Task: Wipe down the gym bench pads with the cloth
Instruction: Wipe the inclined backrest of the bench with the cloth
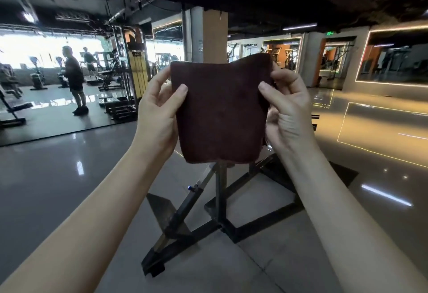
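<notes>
1. Head view, the hands: both hands are holding the dark maroon cloth [220,112] up in the air, spread flat in front of the camera. The left hand [159,107] is pinching the cloth's left edge, thumb on the near face and fingers behind. The right hand [287,112] is pinching the upper right edge in the same way. Each grip is therefore grasping the cloth, but only by a thin margin.
2. Head view, below the hands: the cloth is hanging clear above a black steel bench frame [217,211] that stands on the glossy floor [58,188], and it is touching neither. The bench pads are not showing. The cloth is blocking the spot where one might sit, so I cannot tell how near they are.
3. Likely trouble: with such shallow pinches, one edge could slip free as the cloth is being lowered. It would then drop onto the floor and carry grit back to the pads.
4. The spread cloth is also hiding the target, so a blind descent could snag it on the frame's upright or on the blue-tipped pin [189,187].
5. The frame's feet are jutting out across the shiny floor, so stepping closer risks a stubbed foot or a slip.
6. A person in the background [74,79] is standing well apart and is posing no hazard.
</notes>
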The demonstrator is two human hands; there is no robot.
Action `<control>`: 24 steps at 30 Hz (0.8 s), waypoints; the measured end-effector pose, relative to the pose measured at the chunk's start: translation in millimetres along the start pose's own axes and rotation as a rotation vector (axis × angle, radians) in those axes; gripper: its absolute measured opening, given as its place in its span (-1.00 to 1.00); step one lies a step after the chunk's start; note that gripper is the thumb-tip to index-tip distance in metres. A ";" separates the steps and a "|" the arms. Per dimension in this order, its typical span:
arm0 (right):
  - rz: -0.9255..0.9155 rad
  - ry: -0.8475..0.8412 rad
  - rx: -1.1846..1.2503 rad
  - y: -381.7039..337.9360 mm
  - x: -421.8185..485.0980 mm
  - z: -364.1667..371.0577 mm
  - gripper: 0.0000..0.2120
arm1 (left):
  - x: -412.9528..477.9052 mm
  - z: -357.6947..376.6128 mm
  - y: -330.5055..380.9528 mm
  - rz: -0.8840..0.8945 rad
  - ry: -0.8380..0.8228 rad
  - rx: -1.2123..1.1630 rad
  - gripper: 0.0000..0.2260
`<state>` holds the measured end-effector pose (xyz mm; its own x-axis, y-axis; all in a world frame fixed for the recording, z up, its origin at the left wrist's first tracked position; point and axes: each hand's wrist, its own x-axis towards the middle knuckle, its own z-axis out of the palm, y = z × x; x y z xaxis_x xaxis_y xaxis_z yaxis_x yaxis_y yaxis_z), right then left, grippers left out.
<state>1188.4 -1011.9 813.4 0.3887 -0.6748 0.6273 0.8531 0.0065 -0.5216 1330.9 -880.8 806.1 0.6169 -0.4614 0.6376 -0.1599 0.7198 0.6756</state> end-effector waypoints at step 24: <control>0.270 -0.330 -0.691 229.5 276.4 -161.9 -0.57 | 272.1 -91.1 -259.1 -0.263 -0.137 0.539 -0.27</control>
<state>1435.3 -1316.4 773.5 0.7250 -0.4618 0.5110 0.3501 -0.3919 -0.8508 1610.4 -1145.6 770.9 0.5898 -0.6759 0.4420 -0.4050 0.2260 0.8860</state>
